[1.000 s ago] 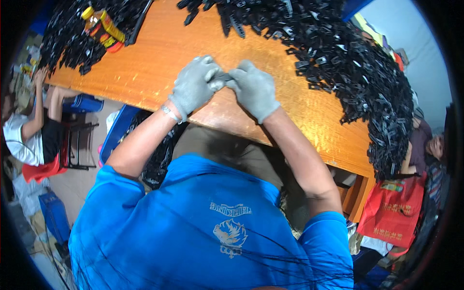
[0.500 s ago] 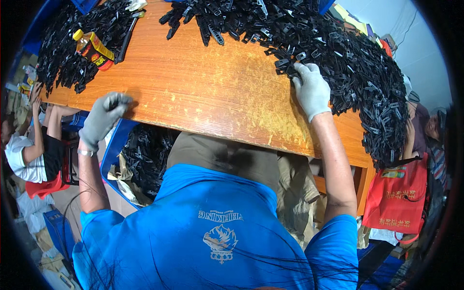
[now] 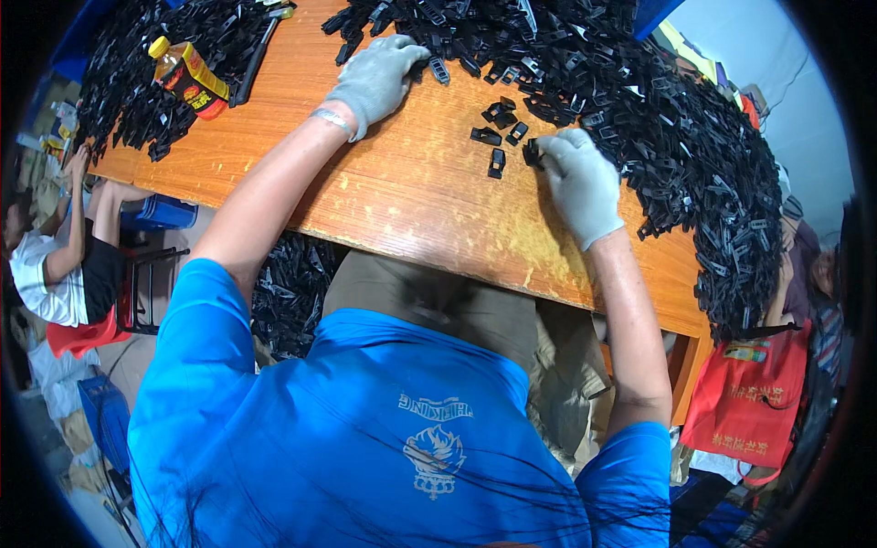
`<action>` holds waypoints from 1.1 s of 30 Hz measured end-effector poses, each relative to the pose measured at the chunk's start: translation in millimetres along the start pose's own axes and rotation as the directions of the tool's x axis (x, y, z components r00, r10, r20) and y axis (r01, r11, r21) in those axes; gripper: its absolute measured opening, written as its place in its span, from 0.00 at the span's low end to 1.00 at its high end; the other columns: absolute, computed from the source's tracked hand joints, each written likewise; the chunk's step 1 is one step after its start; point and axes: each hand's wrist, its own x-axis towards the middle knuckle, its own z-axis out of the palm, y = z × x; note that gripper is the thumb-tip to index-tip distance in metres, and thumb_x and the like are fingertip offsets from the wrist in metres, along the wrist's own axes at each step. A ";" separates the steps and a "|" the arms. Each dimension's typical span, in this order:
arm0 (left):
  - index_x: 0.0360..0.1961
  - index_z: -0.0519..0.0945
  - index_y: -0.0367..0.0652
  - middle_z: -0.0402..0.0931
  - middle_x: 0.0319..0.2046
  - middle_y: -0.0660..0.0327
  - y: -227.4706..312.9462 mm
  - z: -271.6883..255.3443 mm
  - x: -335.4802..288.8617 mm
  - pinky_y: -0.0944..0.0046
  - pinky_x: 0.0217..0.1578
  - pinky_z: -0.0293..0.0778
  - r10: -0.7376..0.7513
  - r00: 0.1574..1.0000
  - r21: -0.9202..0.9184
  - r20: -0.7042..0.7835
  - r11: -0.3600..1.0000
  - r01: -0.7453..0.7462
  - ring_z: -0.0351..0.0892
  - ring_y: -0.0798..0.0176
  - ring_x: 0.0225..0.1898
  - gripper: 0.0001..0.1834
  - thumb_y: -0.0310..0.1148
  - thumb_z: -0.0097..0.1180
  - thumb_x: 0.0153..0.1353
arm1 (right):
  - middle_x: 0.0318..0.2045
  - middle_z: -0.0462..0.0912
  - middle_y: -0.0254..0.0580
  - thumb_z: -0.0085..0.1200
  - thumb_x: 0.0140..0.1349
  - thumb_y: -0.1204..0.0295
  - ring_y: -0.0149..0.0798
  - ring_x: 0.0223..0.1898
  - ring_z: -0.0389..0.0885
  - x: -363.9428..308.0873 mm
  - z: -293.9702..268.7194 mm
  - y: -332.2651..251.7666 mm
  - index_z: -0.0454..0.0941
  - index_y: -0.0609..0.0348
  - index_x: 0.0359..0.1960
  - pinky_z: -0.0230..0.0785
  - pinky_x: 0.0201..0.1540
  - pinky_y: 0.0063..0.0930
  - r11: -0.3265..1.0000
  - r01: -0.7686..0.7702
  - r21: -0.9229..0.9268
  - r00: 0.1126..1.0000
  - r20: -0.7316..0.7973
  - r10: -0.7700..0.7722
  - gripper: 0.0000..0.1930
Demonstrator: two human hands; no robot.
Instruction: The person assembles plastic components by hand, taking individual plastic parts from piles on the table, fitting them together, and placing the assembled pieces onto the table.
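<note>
My right hand (image 3: 580, 185), in a pale grey glove, pinches a small black plastic part (image 3: 533, 152) just over the table. Several similar loose black parts (image 3: 496, 163) lie to its left. My left hand (image 3: 375, 84), gloved too, reaches forward to the near edge of the big heap of black plastic parts (image 3: 658, 119). Its fingers are curled, with something dark at their tips that I cannot make out. A longer slotted black part (image 3: 439, 71) lies just right of that hand.
The worn wooden table (image 3: 402, 183) spans the view. At its left stand a second black heap (image 3: 119, 100), a yellow-capped drink bottle (image 3: 189, 79) and a black stick-like tool (image 3: 260, 59). Below the table is another black pile (image 3: 292, 292). A red bag (image 3: 744, 397) hangs right; a person (image 3: 59, 274) sits left.
My left hand has swung from the table's near left edge forward and right to the heap. My right hand has drawn slightly back with a part; several loose parts now lie beside it.
</note>
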 end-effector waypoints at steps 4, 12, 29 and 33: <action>0.63 0.84 0.52 0.77 0.66 0.59 -0.5 10.8 14.6 0.46 0.68 0.75 0.039 0.999 0.103 -0.027 0.994 -0.036 0.75 0.48 0.69 0.21 0.31 0.66 0.68 | 0.44 0.86 0.40 0.62 0.71 0.65 0.51 0.42 0.89 4.8 10.7 -39.2 0.88 0.47 0.46 0.83 0.43 0.45 0.998 -0.046 0.049 0.994 0.096 0.042 0.06; 0.60 0.84 0.52 0.81 0.58 0.56 13.1 -14.7 -0.5 0.47 0.60 0.80 -0.009 0.987 -0.030 0.160 0.999 0.014 0.82 0.48 0.61 0.20 0.37 0.69 0.68 | 0.46 0.86 0.47 0.67 0.67 0.63 0.54 0.49 0.87 15.2 27.3 -58.9 0.89 0.50 0.48 0.82 0.50 0.49 0.973 -0.219 -0.075 0.931 0.284 0.231 0.11; 0.36 0.82 0.45 0.81 0.45 0.54 38.4 -18.2 -71.3 0.46 0.52 0.77 0.005 0.996 -0.197 -0.093 0.980 -0.024 0.79 0.43 0.50 0.09 0.31 0.72 0.60 | 0.42 0.90 0.48 0.67 0.63 0.68 0.51 0.48 0.88 -8.9 14.7 -72.1 0.90 0.55 0.46 0.81 0.51 0.46 0.944 -0.230 0.237 0.957 0.233 0.175 0.11; 0.37 0.83 0.47 0.80 0.42 0.56 46.9 -35.4 -98.9 0.46 0.48 0.77 -0.019 0.987 -0.116 -0.157 0.993 0.001 0.79 0.44 0.49 0.08 0.30 0.72 0.60 | 0.40 0.87 0.46 0.67 0.64 0.67 0.51 0.45 0.88 -14.7 11.3 -72.9 0.89 0.50 0.44 0.82 0.48 0.49 0.987 -0.148 0.061 0.956 0.264 0.127 0.08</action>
